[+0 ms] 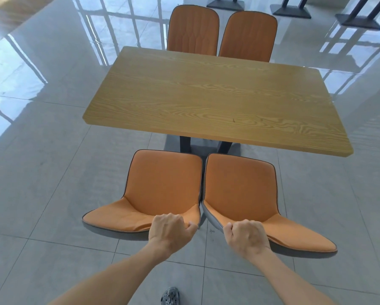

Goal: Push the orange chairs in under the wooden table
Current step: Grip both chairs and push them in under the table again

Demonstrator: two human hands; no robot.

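Orange padded chairs stand side by side just short of the wooden table's near edge, their seats fully out from under it. Left hand (170,231) is clenched over the backrest top of the left near chair (162,186); right hand (246,235) is clenched over that of the right near chair (239,190). Beyond them lies the rectangular wood-grain table (213,100) on dark legs, with two more orange chairs (219,34) tucked against its far side, all on glossy grey floor tiles (52,172).

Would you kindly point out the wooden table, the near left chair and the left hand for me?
wooden table (217,102): head view, middle of the bare top.
near left chair (162,179): head view, centre of the orange seat.
left hand (169,230): head view, back of the hand gripping the chair's backrest.
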